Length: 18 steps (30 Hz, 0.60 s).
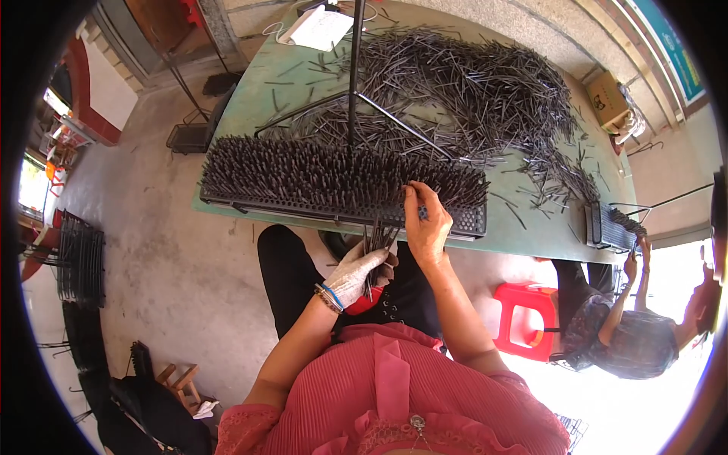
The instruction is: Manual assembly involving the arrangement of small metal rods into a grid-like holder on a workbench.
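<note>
My left hand [355,277], in a whitish work glove, is closed around a bundle of thin dark sticks [377,241], just below the table's front edge. Above it lies a long black perforated rack [455,220], densely filled with upright dark sticks [303,173]; bare holes show along its front and right end. My bare right hand [426,224] reaches over the rack's front, thumb and fingertips pinched together among the upright sticks. What sits between those fingertips is too small to make out. Something small and blue shows near its palm.
Loose dark sticks [485,83] are heaped across the green table [273,95]. A black metal pole [355,68] rises behind the rack. At right, a co-worker [633,341] handles a smaller rack [603,227]. A red stool [523,322] stands between us; a cardboard box [607,100] sits far right.
</note>
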Available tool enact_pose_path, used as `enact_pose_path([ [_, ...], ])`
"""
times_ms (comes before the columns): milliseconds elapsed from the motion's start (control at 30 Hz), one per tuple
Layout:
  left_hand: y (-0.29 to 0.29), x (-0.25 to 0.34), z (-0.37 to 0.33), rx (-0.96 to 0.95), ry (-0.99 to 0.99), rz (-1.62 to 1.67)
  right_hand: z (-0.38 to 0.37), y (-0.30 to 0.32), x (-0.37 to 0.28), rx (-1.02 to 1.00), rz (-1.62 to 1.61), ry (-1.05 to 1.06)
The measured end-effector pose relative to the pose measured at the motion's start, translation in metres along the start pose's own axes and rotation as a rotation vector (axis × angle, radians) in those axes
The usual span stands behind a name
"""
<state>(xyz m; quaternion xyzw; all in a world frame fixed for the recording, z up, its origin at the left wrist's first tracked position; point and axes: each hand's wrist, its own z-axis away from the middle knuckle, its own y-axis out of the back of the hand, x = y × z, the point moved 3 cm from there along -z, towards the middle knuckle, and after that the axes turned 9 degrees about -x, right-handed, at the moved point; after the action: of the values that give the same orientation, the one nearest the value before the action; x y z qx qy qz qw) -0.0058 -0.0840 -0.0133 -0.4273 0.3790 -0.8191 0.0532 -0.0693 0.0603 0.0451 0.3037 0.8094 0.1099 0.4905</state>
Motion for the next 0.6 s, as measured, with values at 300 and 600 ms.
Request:
enact_pose_path([
  [300,-0.001,0.003,0.003,-0.013,0.032,0.022,-0.007,0.001,-0.008,-0.096,0.094,0.231],
  [600,0.003,0.000,0.003,-0.021,0.013,0.017,-0.008,0.001,-0.017,-0.134,0.247,0.287],
])
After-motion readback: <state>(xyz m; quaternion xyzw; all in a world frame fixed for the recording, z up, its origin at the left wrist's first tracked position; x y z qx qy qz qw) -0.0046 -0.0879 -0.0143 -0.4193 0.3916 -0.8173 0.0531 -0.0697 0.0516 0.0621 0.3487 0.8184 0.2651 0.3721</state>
